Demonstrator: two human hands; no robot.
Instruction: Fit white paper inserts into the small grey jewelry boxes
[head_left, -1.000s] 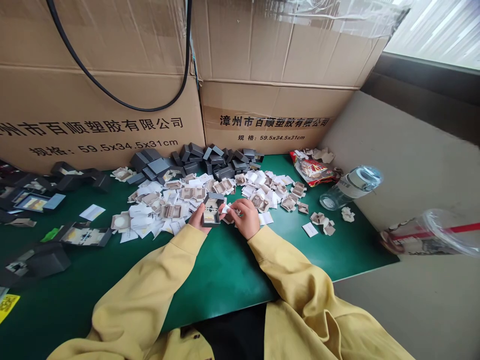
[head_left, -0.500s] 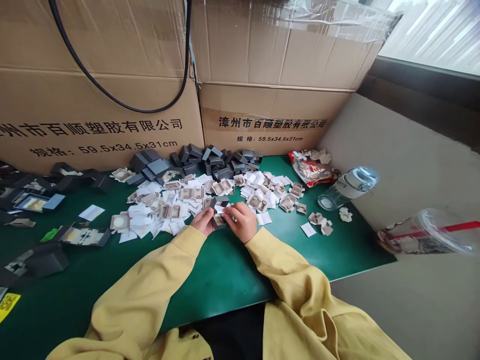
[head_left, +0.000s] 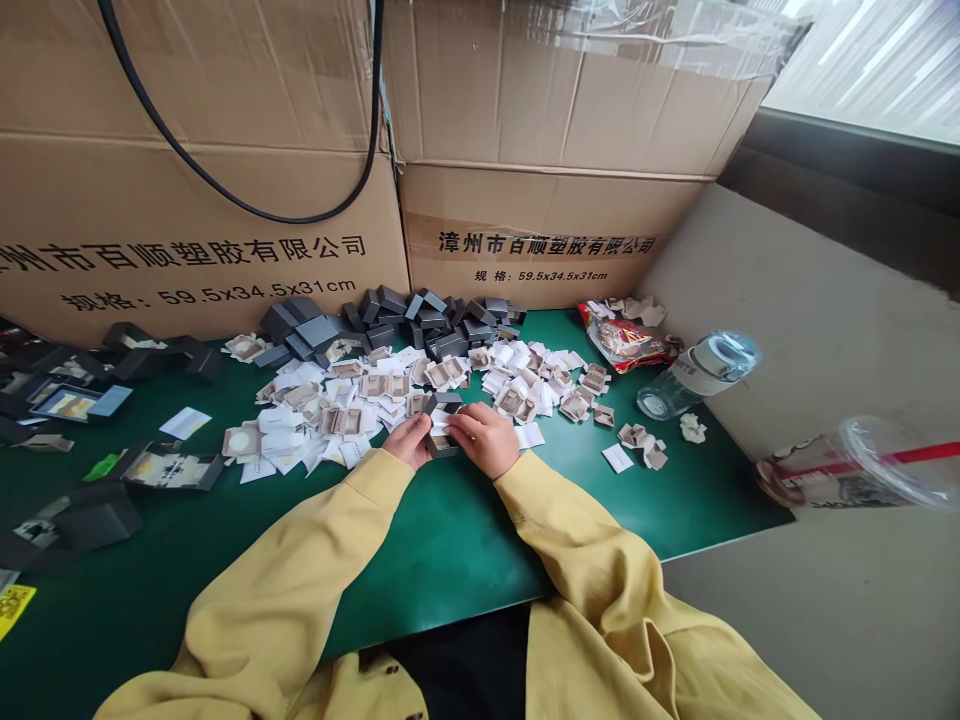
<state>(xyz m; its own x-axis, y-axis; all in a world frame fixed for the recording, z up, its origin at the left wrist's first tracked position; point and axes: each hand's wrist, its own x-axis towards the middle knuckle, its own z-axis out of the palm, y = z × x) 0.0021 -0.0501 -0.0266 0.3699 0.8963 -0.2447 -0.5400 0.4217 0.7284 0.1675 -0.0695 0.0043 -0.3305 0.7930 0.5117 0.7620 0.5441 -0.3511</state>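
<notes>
left hand: gripping small dark grey hinged box, left side
right hand: fingers pinching box's right side
table: green, box near centre

Both hands, left and right, meet with fingers curled, forearms converging.

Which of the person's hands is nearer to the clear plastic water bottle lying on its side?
Right. The right hand is on the bottle's side of the small dark grey box that both hands grip; the left hand is beyond it, farther from the clear plastic water bottle.
</notes>
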